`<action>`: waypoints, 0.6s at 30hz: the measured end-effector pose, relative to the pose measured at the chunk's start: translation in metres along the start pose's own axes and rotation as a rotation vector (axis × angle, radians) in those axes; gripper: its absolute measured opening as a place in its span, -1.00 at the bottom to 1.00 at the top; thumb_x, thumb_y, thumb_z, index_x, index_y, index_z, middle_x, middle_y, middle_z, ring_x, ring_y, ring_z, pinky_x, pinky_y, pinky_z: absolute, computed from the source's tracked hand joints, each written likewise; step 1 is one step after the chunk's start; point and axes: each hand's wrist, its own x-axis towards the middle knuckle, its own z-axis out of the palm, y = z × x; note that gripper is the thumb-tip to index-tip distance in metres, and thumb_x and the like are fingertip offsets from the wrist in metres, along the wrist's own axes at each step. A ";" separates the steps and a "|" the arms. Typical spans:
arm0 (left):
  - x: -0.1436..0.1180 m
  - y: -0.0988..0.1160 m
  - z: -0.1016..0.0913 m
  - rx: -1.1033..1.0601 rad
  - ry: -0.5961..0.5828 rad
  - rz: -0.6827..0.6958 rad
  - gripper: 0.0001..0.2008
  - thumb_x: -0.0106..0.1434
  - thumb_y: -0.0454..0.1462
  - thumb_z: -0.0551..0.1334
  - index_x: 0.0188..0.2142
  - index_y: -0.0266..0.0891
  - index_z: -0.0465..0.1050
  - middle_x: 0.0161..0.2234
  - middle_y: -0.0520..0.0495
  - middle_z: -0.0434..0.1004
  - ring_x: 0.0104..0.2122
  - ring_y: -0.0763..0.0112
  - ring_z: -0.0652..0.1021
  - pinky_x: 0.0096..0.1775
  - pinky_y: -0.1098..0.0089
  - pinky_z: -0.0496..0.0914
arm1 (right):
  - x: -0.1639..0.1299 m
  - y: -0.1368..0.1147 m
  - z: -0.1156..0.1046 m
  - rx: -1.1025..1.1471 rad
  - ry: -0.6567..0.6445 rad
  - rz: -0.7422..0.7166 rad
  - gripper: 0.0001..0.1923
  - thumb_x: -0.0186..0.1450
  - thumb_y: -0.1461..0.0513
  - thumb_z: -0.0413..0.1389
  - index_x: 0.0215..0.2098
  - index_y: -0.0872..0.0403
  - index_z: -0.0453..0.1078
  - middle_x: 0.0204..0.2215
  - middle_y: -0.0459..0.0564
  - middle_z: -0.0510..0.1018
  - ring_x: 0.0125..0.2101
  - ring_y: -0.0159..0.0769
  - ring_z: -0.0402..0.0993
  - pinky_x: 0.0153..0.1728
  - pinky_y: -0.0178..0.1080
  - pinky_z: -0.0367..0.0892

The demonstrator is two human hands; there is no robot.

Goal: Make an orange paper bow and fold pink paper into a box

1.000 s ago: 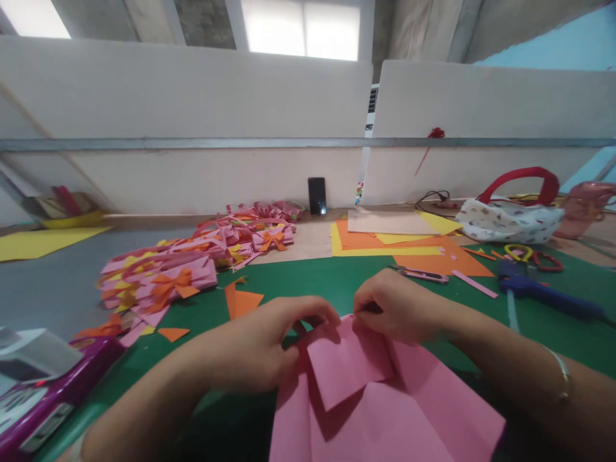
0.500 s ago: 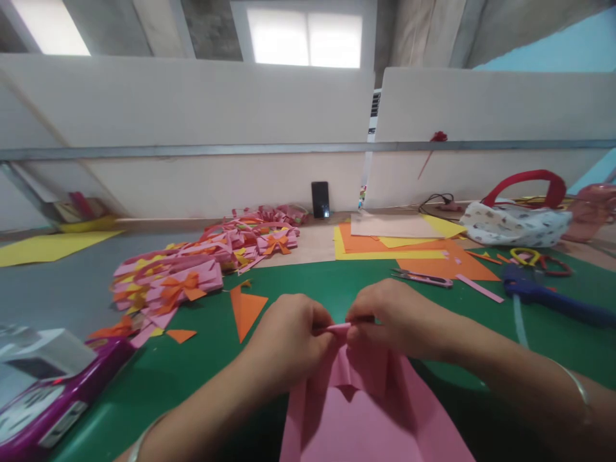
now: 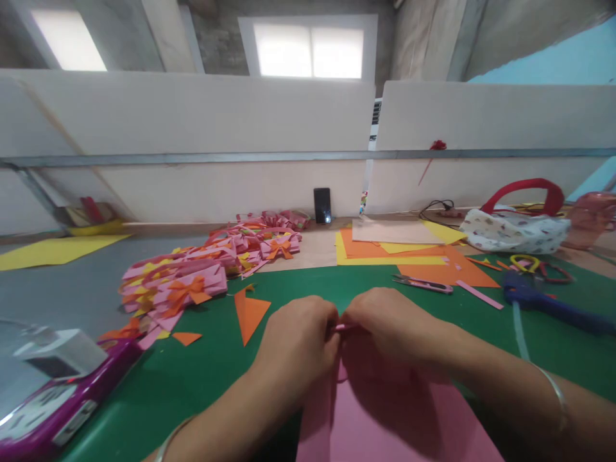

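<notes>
A large sheet of pink paper [image 3: 385,420] lies low in the middle of the view, with folds along its side and at its far end. My left hand [image 3: 303,337] pinches the far edge of this paper, its fingers curled inward. Right beside it, my right hand [image 3: 392,324] grips the same edge, and the two hands almost touch. Between them only a thin pink fold shows; the fingertips are mostly hidden. An orange paper piece [image 3: 251,314] rests on the green mat [image 3: 192,391] left of my hands.
Pink paper bags with orange bows [image 3: 178,289] are heaped at left. A purple power strip [image 3: 72,398] stands front left. To the right lie thread snips [image 3: 423,283], a blue glue gun [image 3: 553,305] and orange paper [image 3: 462,263]. A phone [image 3: 322,205] leans at the back.
My hands have drawn closer together along the paper's far edge. The small pointed flap seen below them is now mostly covered. The camera view has tilted slightly upward.
</notes>
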 end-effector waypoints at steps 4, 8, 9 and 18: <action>-0.006 0.001 -0.003 -0.008 0.039 0.001 -0.90 0.08 -0.22 0.10 -0.46 -0.19 0.32 -0.44 -0.06 0.41 -0.44 0.32 0.38 -0.47 0.38 0.03 | 0.001 -0.001 0.003 -0.014 -0.012 0.033 -0.88 0.05 0.32 0.09 -0.58 0.10 0.46 -0.64 -0.06 0.51 -0.63 -0.43 0.25 -0.63 -0.37 -0.08; -0.011 -0.004 -0.004 0.045 -0.024 -0.015 -0.78 0.10 -0.19 0.07 -0.61 -0.20 0.25 -0.56 -0.04 0.36 -0.52 0.37 0.34 -0.50 0.37 -0.05 | 0.002 0.002 0.008 -0.013 0.008 0.075 -0.85 0.05 0.32 0.07 -0.58 0.09 0.48 -0.68 -0.07 0.48 -0.66 -0.46 0.16 -0.64 -0.36 -0.12; -0.011 -0.004 -0.004 0.041 -0.030 -0.007 -0.77 0.11 -0.21 0.05 -0.63 -0.21 0.24 -0.59 -0.03 0.34 -0.54 0.39 0.33 -0.51 0.37 -0.07 | 0.003 0.002 0.009 -0.011 0.004 0.070 -0.85 0.05 0.32 0.07 -0.58 0.09 0.48 -0.67 -0.07 0.48 -0.66 -0.46 0.16 -0.63 -0.36 -0.12; -0.008 -0.006 0.002 -0.107 -0.014 -0.031 -0.72 0.10 -0.18 0.06 -0.67 -0.21 0.12 -0.68 0.08 0.18 -0.61 0.49 0.22 -0.56 0.40 -0.07 | 0.005 -0.002 0.009 -0.013 0.015 0.059 -0.84 0.08 0.31 0.06 -0.63 0.11 0.42 -0.70 -0.11 0.41 -0.66 -0.48 0.07 -0.62 -0.34 -0.16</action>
